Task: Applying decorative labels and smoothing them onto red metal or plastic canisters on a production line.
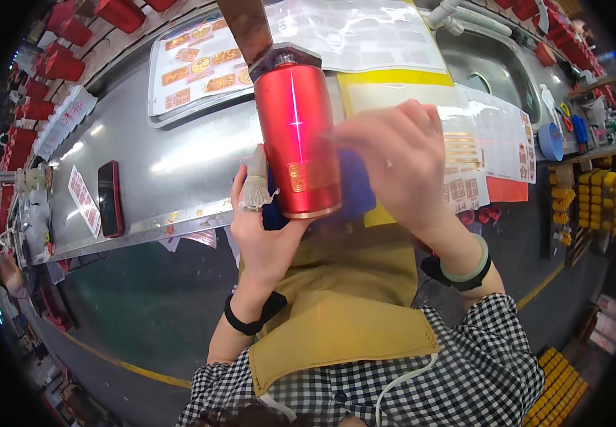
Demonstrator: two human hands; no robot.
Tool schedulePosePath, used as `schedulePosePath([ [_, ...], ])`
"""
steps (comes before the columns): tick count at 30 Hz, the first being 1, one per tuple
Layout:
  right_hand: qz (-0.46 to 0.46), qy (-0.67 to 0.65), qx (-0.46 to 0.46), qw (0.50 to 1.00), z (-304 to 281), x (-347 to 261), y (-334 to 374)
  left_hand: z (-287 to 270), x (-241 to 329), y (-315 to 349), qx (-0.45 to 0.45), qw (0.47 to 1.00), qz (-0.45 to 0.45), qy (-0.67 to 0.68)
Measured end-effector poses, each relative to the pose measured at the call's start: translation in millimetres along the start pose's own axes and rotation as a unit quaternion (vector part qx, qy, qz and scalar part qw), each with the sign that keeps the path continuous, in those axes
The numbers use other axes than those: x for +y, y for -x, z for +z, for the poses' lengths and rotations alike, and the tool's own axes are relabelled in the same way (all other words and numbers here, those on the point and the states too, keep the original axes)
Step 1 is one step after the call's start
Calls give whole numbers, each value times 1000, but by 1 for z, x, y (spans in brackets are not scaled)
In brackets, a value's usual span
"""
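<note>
A glossy red metallic cylinder (pixel 276 121) lies with its far end against a dark metal holder (pixel 301 53). Thin bright lines of light cross on its top side. A gold square label (pixel 309 176) sits near its near end. My left hand (pixel 264 238) grips that near end from the left and below, its thumb under the rim; a whitish cover (pixel 256 186) wraps one finger. Just right of the cylinder hovers my right hand (pixel 411 160), fingers bent and blurred by motion. I cannot tell whether they touch the cylinder or hold anything.
Gold-and-red sticker sheets lie in a metal tray (pixel 153 85) at the back left. A phone (pixel 109 199) rests on the steel bench (pixel 173 167). Clear film (pixel 365 43) and printed sheets (pixel 497 135) spread rightward, toward a sink (pixel 479 60). A blue bowl (pixel 551 141) stands far right.
</note>
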State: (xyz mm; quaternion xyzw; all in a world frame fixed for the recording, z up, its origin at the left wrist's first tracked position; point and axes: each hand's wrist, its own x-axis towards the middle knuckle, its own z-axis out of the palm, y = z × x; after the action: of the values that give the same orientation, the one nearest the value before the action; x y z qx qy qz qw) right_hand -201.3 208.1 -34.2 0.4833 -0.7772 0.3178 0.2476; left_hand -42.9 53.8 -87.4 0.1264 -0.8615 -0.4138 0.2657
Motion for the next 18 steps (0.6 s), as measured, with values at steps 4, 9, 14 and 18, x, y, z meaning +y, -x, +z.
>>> schedulePosePath([
  [4,-118,-89,-42,988,-6,-46,14,4,2,4,20,997,-59,45],
  [9,-48,22,-4,999,8,-7,-31,3,15,-3,48,999,1,10],
  [14,-50,19,61,997,-7,11,-42,1,-5,-1,3,999,22,22],
  [18,48,-78,63,994,-20,6,-22,-1,0,-3,-45,996,-49,66],
])
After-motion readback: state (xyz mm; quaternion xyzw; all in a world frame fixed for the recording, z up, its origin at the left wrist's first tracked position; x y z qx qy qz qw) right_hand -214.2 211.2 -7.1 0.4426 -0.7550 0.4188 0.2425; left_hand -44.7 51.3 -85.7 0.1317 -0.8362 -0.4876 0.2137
